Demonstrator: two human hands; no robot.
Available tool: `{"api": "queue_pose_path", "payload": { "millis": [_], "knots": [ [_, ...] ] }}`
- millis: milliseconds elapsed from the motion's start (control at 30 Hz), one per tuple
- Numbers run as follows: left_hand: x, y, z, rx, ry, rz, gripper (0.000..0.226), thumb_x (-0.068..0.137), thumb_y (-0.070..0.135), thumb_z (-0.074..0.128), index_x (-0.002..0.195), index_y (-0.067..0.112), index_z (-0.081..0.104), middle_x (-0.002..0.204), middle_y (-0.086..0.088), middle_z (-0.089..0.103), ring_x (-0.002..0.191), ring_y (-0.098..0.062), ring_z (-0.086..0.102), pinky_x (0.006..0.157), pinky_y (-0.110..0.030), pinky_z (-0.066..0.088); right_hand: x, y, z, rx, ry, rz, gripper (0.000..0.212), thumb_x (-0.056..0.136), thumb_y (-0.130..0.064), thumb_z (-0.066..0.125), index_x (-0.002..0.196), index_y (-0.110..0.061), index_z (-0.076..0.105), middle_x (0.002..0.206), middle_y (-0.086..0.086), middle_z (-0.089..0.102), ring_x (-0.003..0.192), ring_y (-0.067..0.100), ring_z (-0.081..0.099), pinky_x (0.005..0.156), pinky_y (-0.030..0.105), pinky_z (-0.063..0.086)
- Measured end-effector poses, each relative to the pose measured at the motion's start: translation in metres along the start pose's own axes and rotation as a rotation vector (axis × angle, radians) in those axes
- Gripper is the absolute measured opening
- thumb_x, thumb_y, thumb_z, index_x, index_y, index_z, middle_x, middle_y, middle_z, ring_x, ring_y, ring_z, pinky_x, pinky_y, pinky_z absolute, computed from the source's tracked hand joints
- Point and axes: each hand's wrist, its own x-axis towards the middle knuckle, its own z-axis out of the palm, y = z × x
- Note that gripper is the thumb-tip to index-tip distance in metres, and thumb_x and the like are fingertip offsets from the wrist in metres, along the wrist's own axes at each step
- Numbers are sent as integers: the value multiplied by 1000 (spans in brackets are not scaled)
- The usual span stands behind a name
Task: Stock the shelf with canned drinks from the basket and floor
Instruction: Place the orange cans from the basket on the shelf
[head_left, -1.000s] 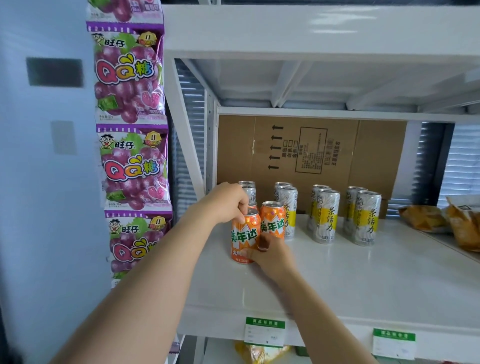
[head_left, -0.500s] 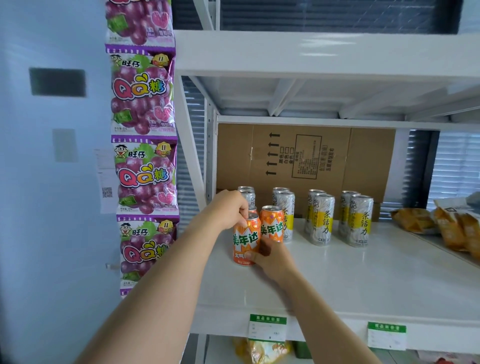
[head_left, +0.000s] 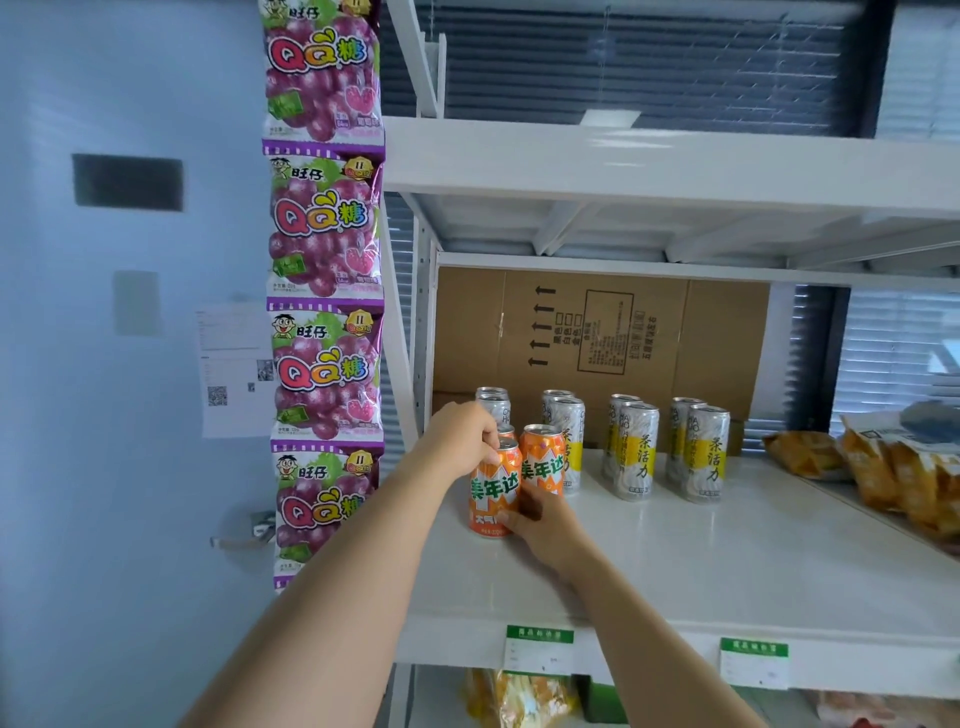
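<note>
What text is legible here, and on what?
"旺仔": hanging candy bags, left of the shelf.
"QQ糖": same bags.
"美年达": orange cans at the front.
"茶活力": tall silver-and-yellow cans.
Print on the cardboard box: too small to read.
Green-topped shelf labels: blurred.
Wall notice with QR code: too small.

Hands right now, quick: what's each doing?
Left hand: grips the front orange can by its top.
Right hand: fingers against that can's base; whether it grips cannot be told.
</note>
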Motion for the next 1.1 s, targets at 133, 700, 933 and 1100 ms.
{"api": "queue_pose_path", "payload": {
  "millis": [133, 700, 933, 1100],
  "knots": [
    [-4, 1, 9, -147, 131, -77, 23, 86, 36, 70, 91, 15, 76, 94, 1, 74, 82, -13, 68, 78, -32, 56, -11, -13, -5, 231, 76, 121, 17, 94, -16, 63, 111, -13, 59, 102, -2, 66, 92, 12, 61, 81, 26, 46],
    [-103, 14, 25, -1003, 203, -212, 33, 97, 46, 49, 106, 16, 61, 102, 2, 67, 95, -13, 64, 71, -23, 47, -93, -58, -13, 659, 404, 294, 26, 102, -28, 48, 119, -10, 57, 95, 5, 66, 87, 19, 61, 79, 34, 52],
    [-182, 26, 13, -1000, 171, -238, 34, 97, 40, 52, 108, 11, 66, 103, -3, 71, 91, -15, 68, 79, -25, 57, -146, -77, 6, 493, 229, 135, 24, 104, -29, 43, 110, -13, 60, 97, 5, 65, 89, 21, 61, 76, 33, 49],
    [-251, 32, -4, -1016, 275, -383, 32, 96, 42, 53, 105, 15, 68, 102, -5, 73, 95, -21, 70, 90, -43, 56, -201, -93, 18, 489, 84, 104, 26, 103, -32, 42, 114, -14, 58, 101, 6, 65, 94, 22, 61, 82, 35, 50]
  ]
}}
